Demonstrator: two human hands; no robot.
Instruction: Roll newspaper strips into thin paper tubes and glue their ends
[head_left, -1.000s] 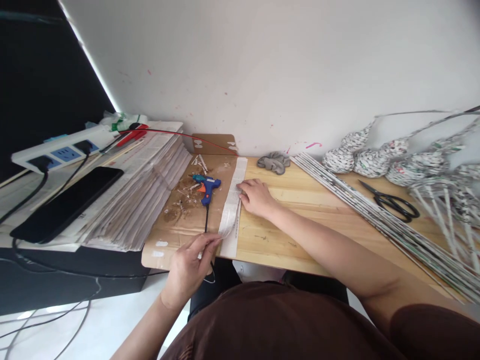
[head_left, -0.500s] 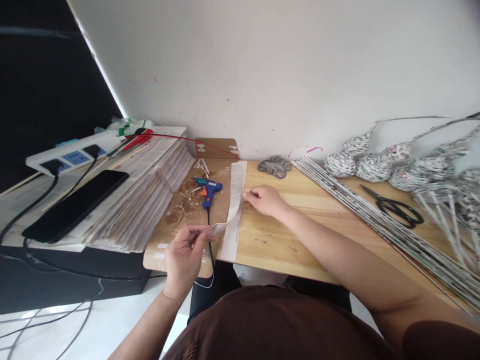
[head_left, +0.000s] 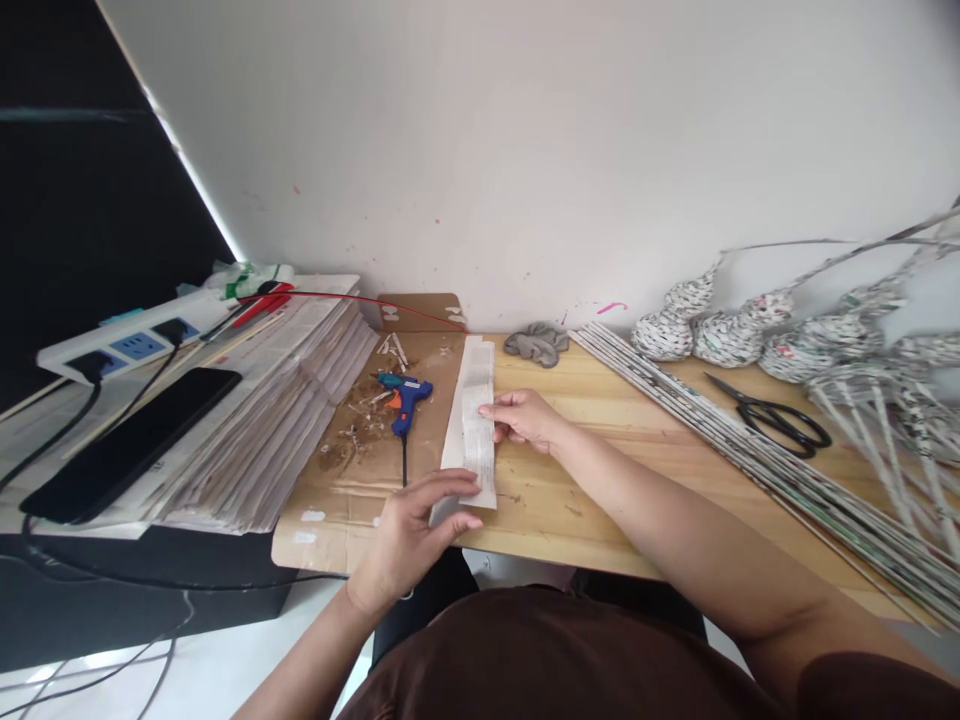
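A printed newspaper strip (head_left: 478,440) lies lengthwise over a paler paper strip (head_left: 456,452) at the edge of the cardboard. My right hand (head_left: 525,420) pinches the printed strip's right edge between thumb and fingers, around mid-length. At the near end is my left hand (head_left: 412,525), thumb and fingers apart, with the fingertips resting at the strip's lower left part. A blue glue gun (head_left: 409,402) rests on the cardboard sheet (head_left: 352,510) beyond my left hand, its cord running toward me.
Left of the cardboard stands a newspaper stack (head_left: 300,430) bearing a black phone (head_left: 135,440) and a power strip (head_left: 135,335). Rolled paper sticks (head_left: 697,430), black scissors (head_left: 772,415) and woven paper gourds (head_left: 664,335) occupy the right. A grey cloth band (head_left: 536,344) lies near the wall.
My left hand has moved right and loosened from the strip's near end. The strip, raised and bent before, now lies flatter and straighter. My right hand still pinches its edge.
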